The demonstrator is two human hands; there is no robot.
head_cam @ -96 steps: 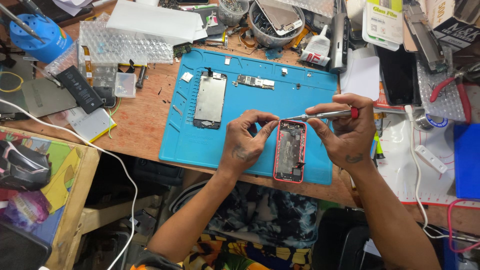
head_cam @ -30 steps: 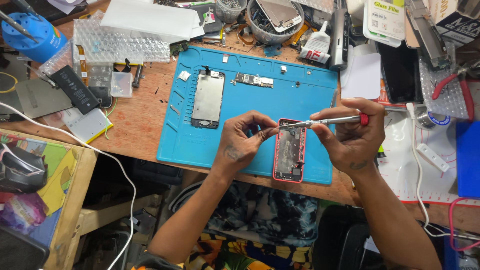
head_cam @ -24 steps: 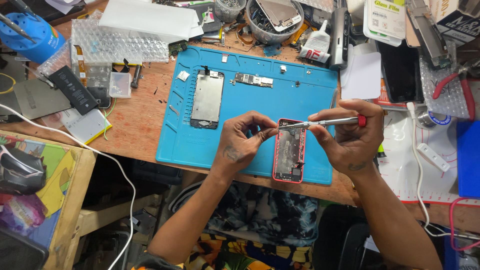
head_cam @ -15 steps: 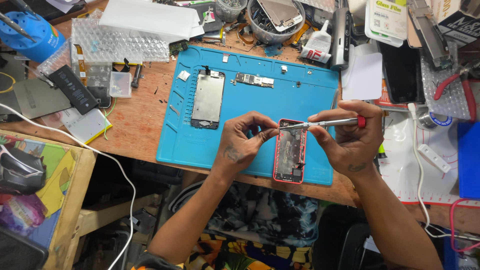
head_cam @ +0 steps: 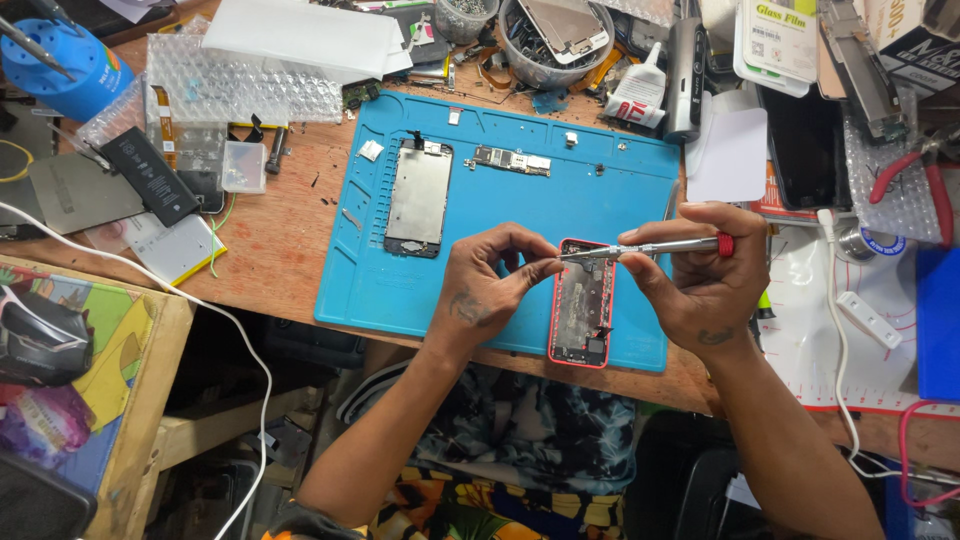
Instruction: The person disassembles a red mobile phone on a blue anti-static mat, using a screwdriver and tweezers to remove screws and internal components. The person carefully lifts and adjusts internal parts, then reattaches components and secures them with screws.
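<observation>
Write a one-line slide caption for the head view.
Right hand holds a screwdriver, left hand pinching its tip over an opened red phone on a blue mat.

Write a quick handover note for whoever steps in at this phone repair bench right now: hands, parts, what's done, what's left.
Right hand holds the screwdriver level above the red phone shell. Left hand pinches at its tip.
The shell lies open on the blue mat, its internals exposed.
Done: screen assembly and logic board are out, lying on the mat.
Left: parts remain inside the shell; I cannot tell which screws.
</observation>
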